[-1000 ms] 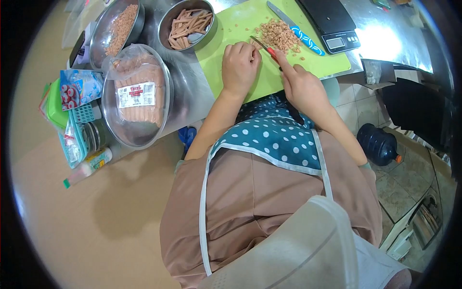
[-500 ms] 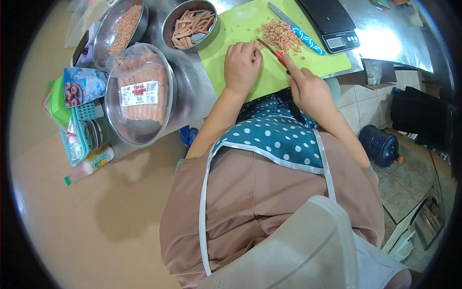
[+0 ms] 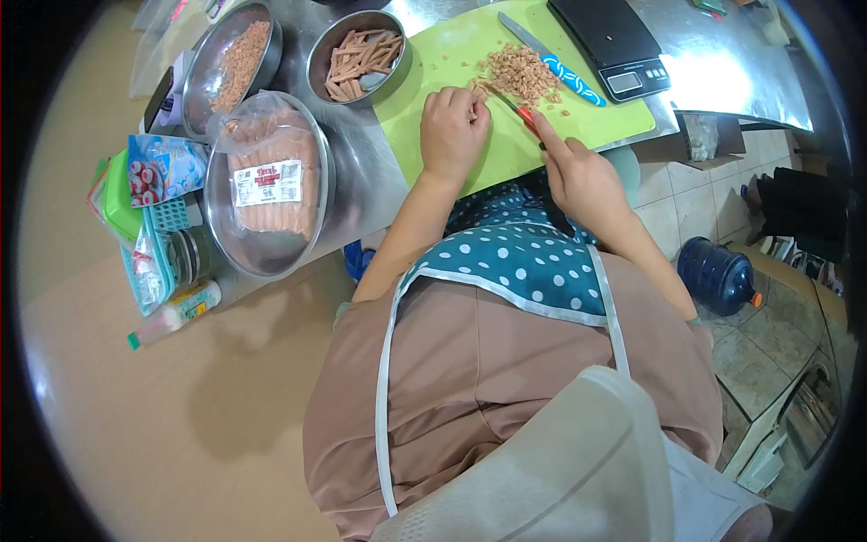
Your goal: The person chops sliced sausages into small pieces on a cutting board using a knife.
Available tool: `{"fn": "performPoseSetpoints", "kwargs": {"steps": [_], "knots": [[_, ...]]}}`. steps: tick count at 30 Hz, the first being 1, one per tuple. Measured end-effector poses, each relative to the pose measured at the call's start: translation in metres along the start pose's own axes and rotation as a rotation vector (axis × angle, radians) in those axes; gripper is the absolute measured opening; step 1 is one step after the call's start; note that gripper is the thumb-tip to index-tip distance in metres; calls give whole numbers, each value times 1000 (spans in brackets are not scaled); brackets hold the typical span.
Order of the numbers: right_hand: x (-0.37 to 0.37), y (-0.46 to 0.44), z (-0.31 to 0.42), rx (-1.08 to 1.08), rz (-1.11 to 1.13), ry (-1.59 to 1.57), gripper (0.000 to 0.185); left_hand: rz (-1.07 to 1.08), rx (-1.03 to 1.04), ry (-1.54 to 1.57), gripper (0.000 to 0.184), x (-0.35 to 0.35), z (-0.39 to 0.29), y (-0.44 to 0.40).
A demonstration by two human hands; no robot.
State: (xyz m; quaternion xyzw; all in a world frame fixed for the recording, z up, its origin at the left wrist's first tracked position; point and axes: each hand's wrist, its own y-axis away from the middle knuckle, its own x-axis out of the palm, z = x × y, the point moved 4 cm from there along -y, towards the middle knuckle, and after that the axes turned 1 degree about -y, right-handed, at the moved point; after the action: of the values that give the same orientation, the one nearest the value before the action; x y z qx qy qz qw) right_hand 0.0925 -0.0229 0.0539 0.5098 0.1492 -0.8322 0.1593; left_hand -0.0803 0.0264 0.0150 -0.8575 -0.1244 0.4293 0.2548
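My right hand [image 3: 582, 176] is closed round the red handle of a small knife [image 3: 522, 112], its blade reaching toward my left hand. Curled on the green cutting board [image 3: 415, 117], my left hand [image 3: 454, 131] has its fingertips pressed on a small pinkish piece, mostly hidden by the fingers. Just beyond the blade lies a pile of chopped pinkish bits [image 3: 522, 74]. A larger knife with a blue and white handle [image 3: 573, 79] rests beside the pile. Left of the board, a round metal bowl [image 3: 404, 68] holds pinkish strips.
A black digital scale [image 3: 601, 36] stands at the board's right. On the left are a metal bowl of chopped bits [image 3: 191, 95], an oval bowl [image 3: 323, 190] with packaged sausages [image 3: 275, 203], a blue packet [image 3: 172, 170] and a turquoise basket [image 3: 155, 271]. A large bottle [image 3: 716, 275] lies on the floor.
The view has shifted slightly, so the bowls and board sit a little lower. The small knife's blade has moved slightly beside my left fingertips. Both hands keep their hold.
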Motion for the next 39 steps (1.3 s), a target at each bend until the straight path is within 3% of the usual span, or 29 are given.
{"fn": "performPoseSetpoints", "kwargs": {"steps": [12, 24, 32, 39], "knots": [[6, -1, 1, -2, 61, 72, 58, 1, -46, 1, 8, -2, 0, 0], [12, -25, 6, -61, -23, 17, 56, 2, -23, 21, 9, -6, -3, 0], [-1, 8, 3, 78, 103, 4, 52, 13, -50, -17, 8, -2, 1, 2], [0, -1, 2, 45, 44, -71, 52, 46, -15, 5, 7, -7, 0, 3]]}}
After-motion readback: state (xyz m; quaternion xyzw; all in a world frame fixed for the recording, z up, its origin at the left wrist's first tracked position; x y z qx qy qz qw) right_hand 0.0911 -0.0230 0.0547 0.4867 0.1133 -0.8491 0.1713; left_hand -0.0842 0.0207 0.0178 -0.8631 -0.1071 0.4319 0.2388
